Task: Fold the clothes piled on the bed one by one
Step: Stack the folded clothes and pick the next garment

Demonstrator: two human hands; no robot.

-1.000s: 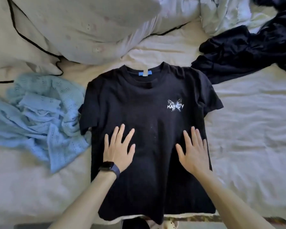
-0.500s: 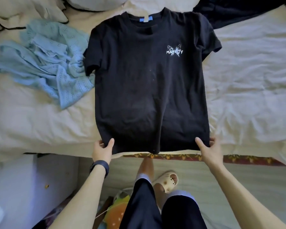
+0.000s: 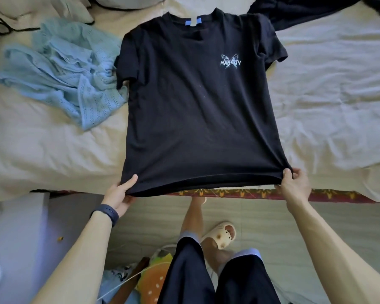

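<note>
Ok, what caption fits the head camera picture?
The left hand and right hand pinch the hem corners of a black short-sleeved T-shirt on the white-sheeted bed, beside a light-blue knit top.

- It was a home bedroom: a bed (image 3: 53, 163) under a rumpled pale sheet
- Loose clothes lay on it, a black T-shirt (image 3: 198, 110) and a light blue knit (image 3: 64, 71)
- A cream slipper (image 3: 221, 234) stood on the floor (image 3: 261, 218)

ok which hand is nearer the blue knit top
Left. The left hand pinches a hem corner of the black t-shirt, on the side where the blue knit top lies; the right hand pinches the opposite corner, across the shirt from it.
</note>
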